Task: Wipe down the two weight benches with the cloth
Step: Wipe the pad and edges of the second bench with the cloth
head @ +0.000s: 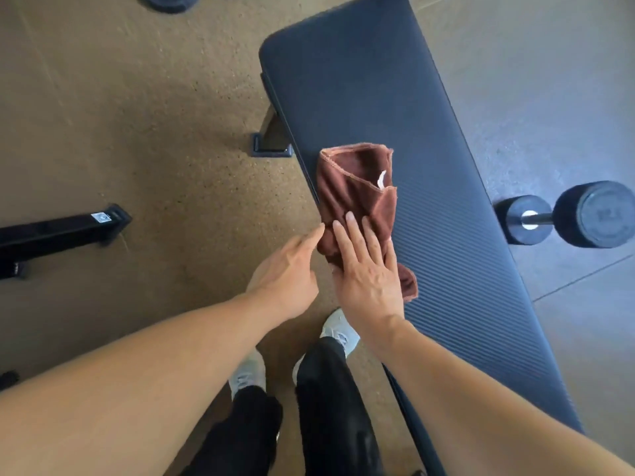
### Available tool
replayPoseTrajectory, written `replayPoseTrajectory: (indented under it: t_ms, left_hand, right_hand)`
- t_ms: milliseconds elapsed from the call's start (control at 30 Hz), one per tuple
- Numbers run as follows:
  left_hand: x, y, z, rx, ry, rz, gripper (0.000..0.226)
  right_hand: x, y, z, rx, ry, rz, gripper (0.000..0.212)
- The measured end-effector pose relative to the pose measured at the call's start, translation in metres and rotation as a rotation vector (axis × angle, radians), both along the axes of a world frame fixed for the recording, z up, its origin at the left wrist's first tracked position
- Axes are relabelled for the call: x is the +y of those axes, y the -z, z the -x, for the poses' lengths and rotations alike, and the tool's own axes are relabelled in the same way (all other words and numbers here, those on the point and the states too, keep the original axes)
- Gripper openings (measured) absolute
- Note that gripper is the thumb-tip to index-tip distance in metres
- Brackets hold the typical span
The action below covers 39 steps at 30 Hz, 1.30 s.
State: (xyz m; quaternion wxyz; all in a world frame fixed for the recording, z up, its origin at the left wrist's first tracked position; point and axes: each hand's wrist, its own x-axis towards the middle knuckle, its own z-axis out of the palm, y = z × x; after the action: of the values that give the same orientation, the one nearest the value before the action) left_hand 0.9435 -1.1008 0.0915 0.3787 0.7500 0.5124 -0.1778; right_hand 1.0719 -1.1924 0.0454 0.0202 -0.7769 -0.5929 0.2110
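Observation:
A dark blue padded weight bench [395,97] runs from the top centre down to the lower right. A crumpled brown cloth [357,190] lies on its left half, near the edge. My right hand [367,269] lies flat on the near end of the cloth, fingers straight and pressing it onto the pad. My left hand [288,269] sits just left of it at the bench's edge, with an outstretched fingertip touching the cloth's side. A small white tag shows on the cloth.
A black dumbbell [567,218] lies on the floor right of the bench. A black metal frame foot [62,231] sits on the floor at left. A weight plate [165,1] shows at the top edge. The bench's foot [271,146] juts left. My legs and shoes stand below.

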Motion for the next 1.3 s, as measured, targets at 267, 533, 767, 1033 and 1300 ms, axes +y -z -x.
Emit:
replayPoseTrajectory:
  t_ms: [267,533,767,1033,1300]
  left_hand:
    - [-0.056,0.011,0.042,-0.088,0.156,0.008,0.078]
    - [-0.145,0.021,0.074,-0.081,0.215,0.063,0.080]
    - [-0.225,0.033,0.043,-0.042,0.403,0.098,0.072]
    - [-0.302,0.028,0.009,-0.178,0.580,-0.136,0.031]
    - [-0.416,0.007,-0.031,-0.338,0.977,-0.138,0.017]
  right_hand:
    - [-0.063,0.009,0.027,-0.090,0.090,-0.027,0.068]
    - [-0.165,-0.001,0.035,-0.093,0.285,0.023,0.063]
    - [-0.229,0.005,0.037,-0.108,0.429,-0.004,0.069]
    - [-0.335,0.006,0.038,-0.073,0.411,-0.063,0.069]
    - [-0.507,-0.004,0.036,-0.060,0.517,0.062,0.065]
